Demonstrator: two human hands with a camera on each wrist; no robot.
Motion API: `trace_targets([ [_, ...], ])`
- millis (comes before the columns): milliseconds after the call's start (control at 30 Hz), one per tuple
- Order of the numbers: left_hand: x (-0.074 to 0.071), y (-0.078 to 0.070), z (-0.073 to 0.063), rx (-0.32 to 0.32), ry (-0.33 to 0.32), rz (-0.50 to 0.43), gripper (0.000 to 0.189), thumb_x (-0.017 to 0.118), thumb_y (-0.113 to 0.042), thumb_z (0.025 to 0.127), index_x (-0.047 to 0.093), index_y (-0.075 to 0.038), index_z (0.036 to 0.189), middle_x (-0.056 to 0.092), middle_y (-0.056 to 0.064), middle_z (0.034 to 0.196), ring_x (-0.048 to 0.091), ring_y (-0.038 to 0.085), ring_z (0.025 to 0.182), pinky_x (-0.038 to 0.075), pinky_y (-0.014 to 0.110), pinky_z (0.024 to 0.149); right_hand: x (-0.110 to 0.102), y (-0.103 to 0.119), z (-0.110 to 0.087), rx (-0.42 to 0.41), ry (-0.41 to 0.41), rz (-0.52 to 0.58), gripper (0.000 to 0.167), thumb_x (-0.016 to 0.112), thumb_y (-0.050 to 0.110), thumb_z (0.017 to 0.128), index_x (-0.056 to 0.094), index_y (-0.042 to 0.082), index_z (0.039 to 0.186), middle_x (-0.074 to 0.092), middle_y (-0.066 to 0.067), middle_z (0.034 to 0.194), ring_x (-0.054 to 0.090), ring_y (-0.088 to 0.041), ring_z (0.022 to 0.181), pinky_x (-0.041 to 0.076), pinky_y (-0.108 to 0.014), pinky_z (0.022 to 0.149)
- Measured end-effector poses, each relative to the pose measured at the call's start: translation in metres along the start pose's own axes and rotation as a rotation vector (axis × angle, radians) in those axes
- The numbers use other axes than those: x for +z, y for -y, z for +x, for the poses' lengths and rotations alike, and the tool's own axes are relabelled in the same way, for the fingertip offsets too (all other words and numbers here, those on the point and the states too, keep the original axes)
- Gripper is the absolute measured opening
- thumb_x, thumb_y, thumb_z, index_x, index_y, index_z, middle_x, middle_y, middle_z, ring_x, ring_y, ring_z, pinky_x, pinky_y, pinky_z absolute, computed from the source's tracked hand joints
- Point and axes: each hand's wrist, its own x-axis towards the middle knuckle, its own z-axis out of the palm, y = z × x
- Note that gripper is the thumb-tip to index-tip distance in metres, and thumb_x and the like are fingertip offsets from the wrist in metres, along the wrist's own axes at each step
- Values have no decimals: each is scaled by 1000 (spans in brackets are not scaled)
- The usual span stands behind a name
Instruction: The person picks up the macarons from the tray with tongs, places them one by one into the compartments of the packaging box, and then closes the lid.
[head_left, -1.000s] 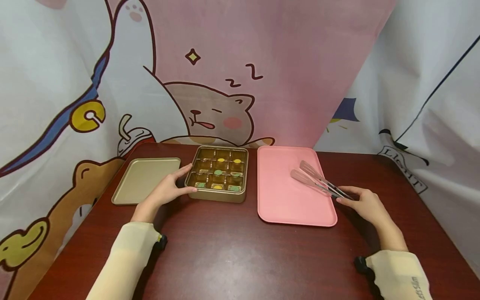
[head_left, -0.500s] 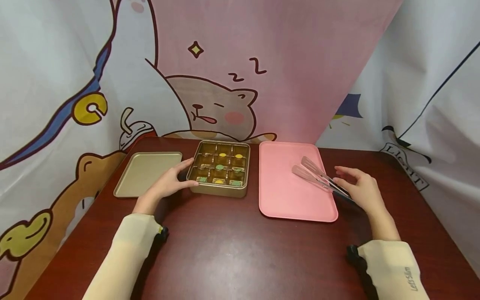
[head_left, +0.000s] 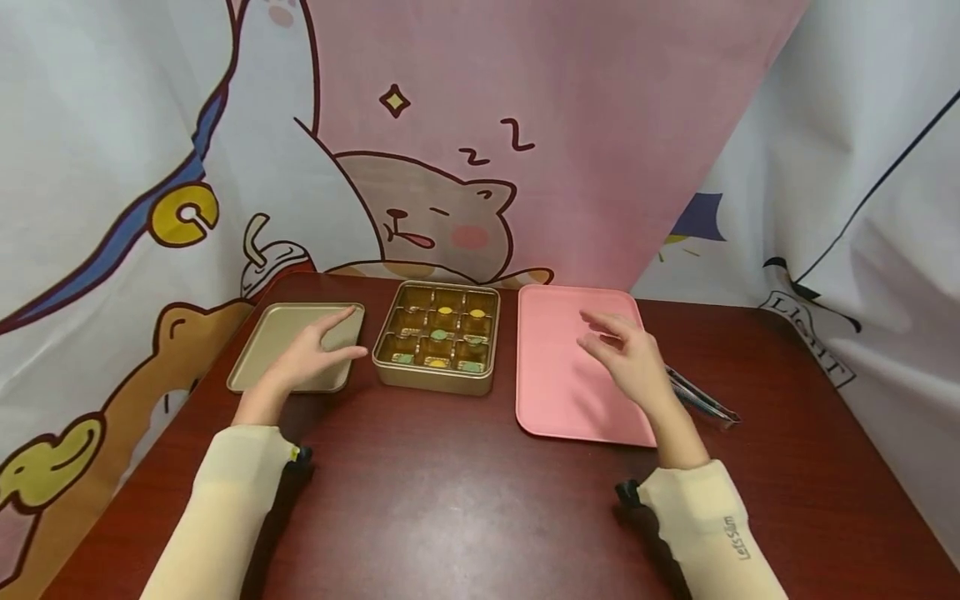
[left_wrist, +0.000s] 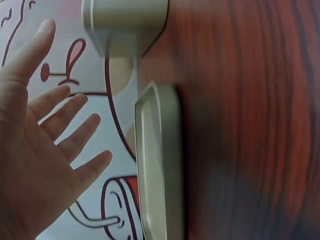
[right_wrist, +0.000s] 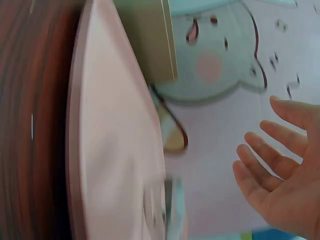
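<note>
My left hand [head_left: 300, 360] hovers over the right part of a flat gold tin lid [head_left: 258, 350], fingers spread and holding nothing. To its right stands a square gold tin [head_left: 435, 381] with a divided insert; small yellow and green round pieces show in several compartments. My right hand [head_left: 630, 358] hangs above the pink tray [head_left: 555, 392] with loose fingers and nothing in them. Metal tongs [head_left: 701, 396] lie across the tray's right edge, their front end hidden behind that hand. In the right wrist view the tongs [right_wrist: 167, 210] are blurred.
Everything rests on a dark red-brown wooden table [head_left: 450, 508]. A printed cartoon curtain [head_left: 585, 150] hangs behind and at both sides. The tin sits between the lid and the tray, with a narrow gap on each side.
My left hand has let go of the tin's left side and drawn back leftward. My right hand has left the tongs and moved left over the tray. The tin stays put.
</note>
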Motion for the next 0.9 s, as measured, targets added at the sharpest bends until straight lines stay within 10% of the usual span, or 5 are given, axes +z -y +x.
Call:
trace_targets([
  [133, -12, 10, -8, -17, -38, 27, 81, 70, -38, 93, 30, -9, 158, 30, 26, 160, 26, 47, 148, 25, 64, 117, 32, 21, 7, -46, 78, 87, 45, 69, 10, 94, 59, 0, 137, 59, -22, 139, 56, -39, 129, 45, -54, 108],
  [900, -56, 68, -57, -176, -135, 72, 88, 67, -45, 93, 24, -3, 158, 26, 32, 159, 27, 58, 141, 27, 75, 105, 174, 104, 8, -151, 506, 143, 59, 68, 28, 95, 49, 11, 148, 53, -4, 150, 53, -23, 136, 41, -43, 114],
])
